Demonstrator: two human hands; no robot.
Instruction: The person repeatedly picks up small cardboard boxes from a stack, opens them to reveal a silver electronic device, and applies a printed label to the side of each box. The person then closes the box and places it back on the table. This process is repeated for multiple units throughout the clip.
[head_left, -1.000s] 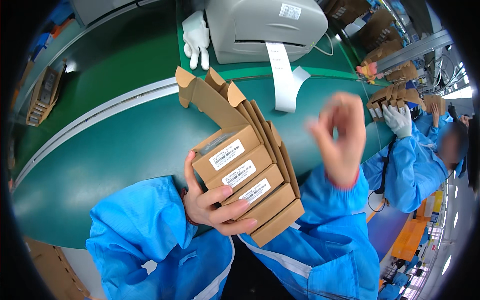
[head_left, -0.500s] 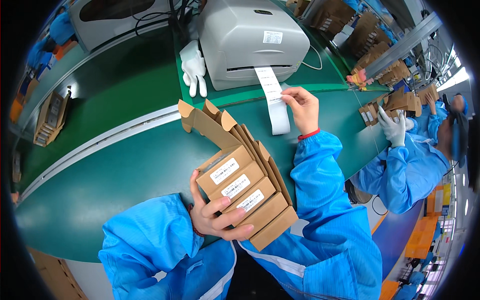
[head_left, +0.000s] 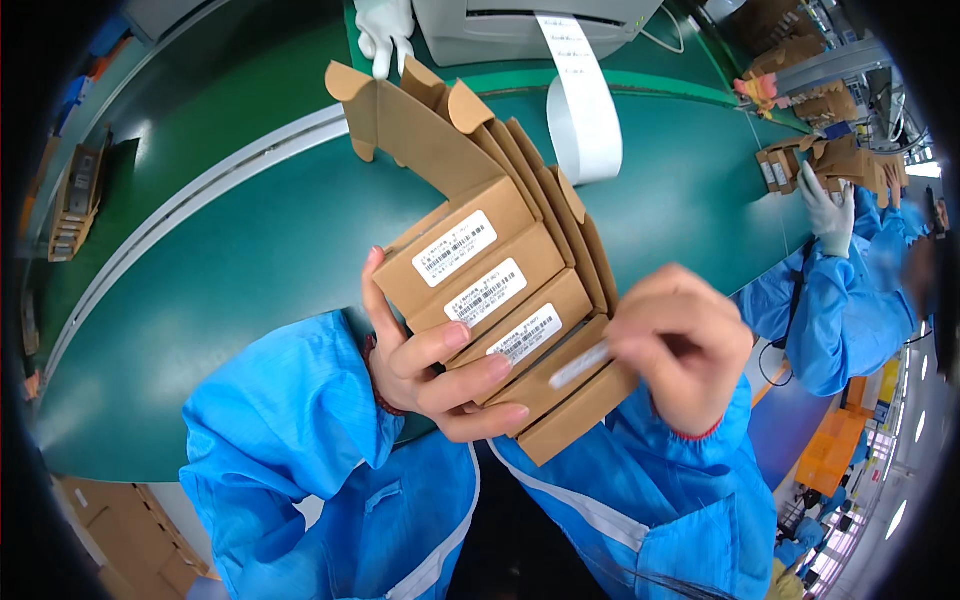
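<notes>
My left hand (head_left: 425,375) holds a row of several small brown cardboard boxes (head_left: 512,212), thumb and fingers wrapped round their sides. Their lid flaps stand open on the far side. White printed labels (head_left: 455,248) are on the front faces of three boxes. My right hand (head_left: 690,345), somewhat blurred, pinches one end of a small white label (head_left: 578,367) over the front of another box. Whether that label touches the cardboard I cannot tell. The nearest box front (head_left: 580,415) shows bare cardboard.
Beyond the boxes, a grey label printer (head_left: 450,35) has a white label strip (head_left: 590,125) curling out onto the green table (head_left: 230,340). A white glove (head_left: 384,30) lies beside it. At right, a co-worker's gloved hand (head_left: 828,215) is by more boxes (head_left: 775,172). A metal rail crosses at left.
My right hand has come from the printer's strip to the boxes, now with a label in its fingers. The view has tilted down, and the boxes appear higher in it.
</notes>
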